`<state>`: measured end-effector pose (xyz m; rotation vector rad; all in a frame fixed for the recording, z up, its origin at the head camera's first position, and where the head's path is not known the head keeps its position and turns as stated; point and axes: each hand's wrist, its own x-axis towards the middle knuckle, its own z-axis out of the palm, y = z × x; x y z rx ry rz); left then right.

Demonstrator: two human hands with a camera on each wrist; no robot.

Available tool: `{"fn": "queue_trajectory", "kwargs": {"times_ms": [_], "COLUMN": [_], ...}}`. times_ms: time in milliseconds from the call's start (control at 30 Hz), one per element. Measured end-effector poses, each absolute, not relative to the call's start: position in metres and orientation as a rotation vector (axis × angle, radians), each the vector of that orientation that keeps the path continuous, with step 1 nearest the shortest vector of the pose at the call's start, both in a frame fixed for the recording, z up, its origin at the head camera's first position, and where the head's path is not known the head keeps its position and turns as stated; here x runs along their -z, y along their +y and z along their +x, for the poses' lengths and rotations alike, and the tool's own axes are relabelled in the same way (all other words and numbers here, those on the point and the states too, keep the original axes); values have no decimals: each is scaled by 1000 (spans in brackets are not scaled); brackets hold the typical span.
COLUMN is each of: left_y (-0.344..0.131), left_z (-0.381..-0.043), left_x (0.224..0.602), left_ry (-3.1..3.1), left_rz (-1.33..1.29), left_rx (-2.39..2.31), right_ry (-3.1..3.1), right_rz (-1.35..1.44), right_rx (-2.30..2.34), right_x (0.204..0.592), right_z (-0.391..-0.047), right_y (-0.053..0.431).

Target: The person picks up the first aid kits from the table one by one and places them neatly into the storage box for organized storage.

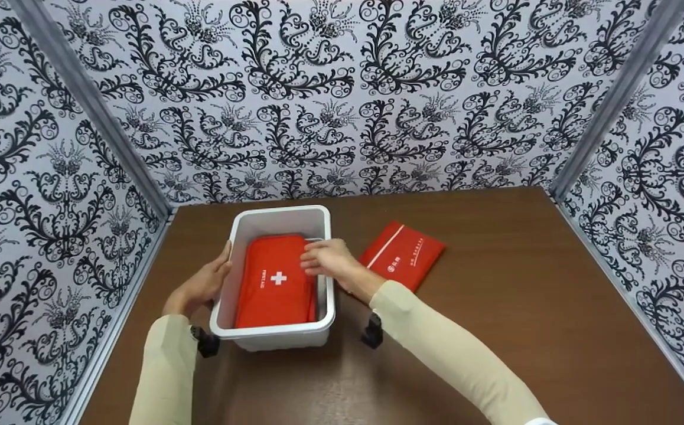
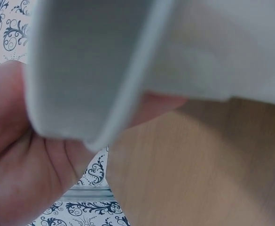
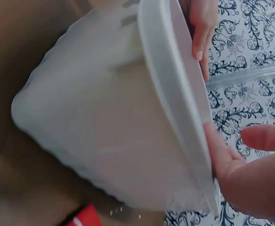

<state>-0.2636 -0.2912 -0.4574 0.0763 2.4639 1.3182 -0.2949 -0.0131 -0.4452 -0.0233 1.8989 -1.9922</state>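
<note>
A white plastic bin [image 1: 283, 332] stands tilted a little on the table, with a red first aid pouch [image 1: 277, 295] lying inside, its white cross facing up. My left hand [image 1: 205, 286] grips the bin's left side at the rim; in the left wrist view the rim sits between thumb and fingers of that hand [image 2: 29, 169]. Over the right rim reaches my right hand [image 1: 331, 260], fingers extended above the pouch's right edge. The right wrist view shows the thumb of this hand [image 3: 250, 174] apart, outside the bin, while its fingertips are hidden behind the rim.
A flat red packet [image 1: 407, 254] with white print lies on the brown table [image 1: 513, 283], right of the bin. Patterned panels [image 1: 342, 118] with grey corner strips close off the back and both sides.
</note>
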Motion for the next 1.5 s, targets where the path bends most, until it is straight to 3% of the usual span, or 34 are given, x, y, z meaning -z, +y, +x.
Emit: {"fn": "queue_trajectory", "kwargs": {"times_ms": [467, 767, 1500], "left_y": [-291, -293, -292], "left_z": [-262, -262, -265], "left_x": [457, 459, 460], "left_ry": [2510, 2523, 2500], "left_rz": [78, 99, 165], "left_rx": [-1266, -1271, -1301], "right_ry": [2387, 2798, 2798], "right_rz": [-190, -127, 446], "right_rx": [2015, 1899, 1730], "right_x": [459, 477, 530], "right_z": [-301, -303, -310], "right_y": [33, 71, 149]}}
